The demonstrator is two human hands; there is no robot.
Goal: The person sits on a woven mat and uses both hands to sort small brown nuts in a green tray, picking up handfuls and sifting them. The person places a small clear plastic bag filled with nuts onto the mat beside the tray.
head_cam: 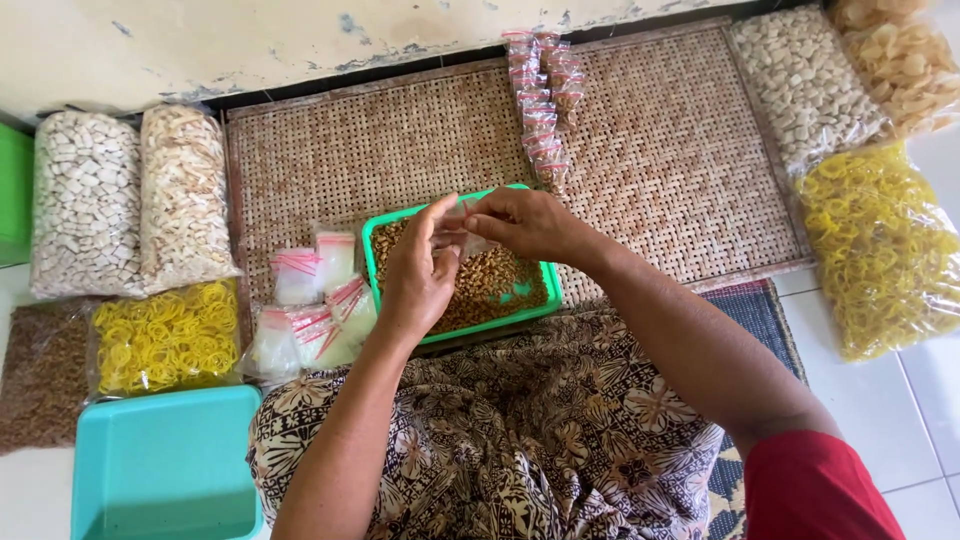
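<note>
— Where do we have our hands just now?

— Both are up over the green tray (372, 262) of brown fried snack (495, 280). Our left hand (418, 270) and right hand (525, 222) are brought close together, fingers pinched on a small clear plastic pouch (462, 228) held between them. We hold it right above the tray, so, as we judge it, anything that drops falls back into the snack and not onto the patterned cloth (520, 430) on our lap.

— Is the pouch full?

— We cannot tell; the fingers cover most of it.

— And the rest lies where?

— Just to the left of the tray, a loose heap of empty little bags with red strips (310, 300), within easy reach of the left hand. Beyond the tray, on the woven mat (400, 140), a row of filled small packets (540, 110) lies well clear of our hands, out of the way.

— The big bags?

— They ring the mat. On the left, white cube crackers (85, 200), pale stick crackers (185, 195), yellow ring crackers (165, 340), a brown bagful (40, 375). On the right, more white pieces (805, 80), pale chips (905, 65) and another yellow ring bag (880, 250). A turquoise tray (165, 465) sits by our left knee.
</note>
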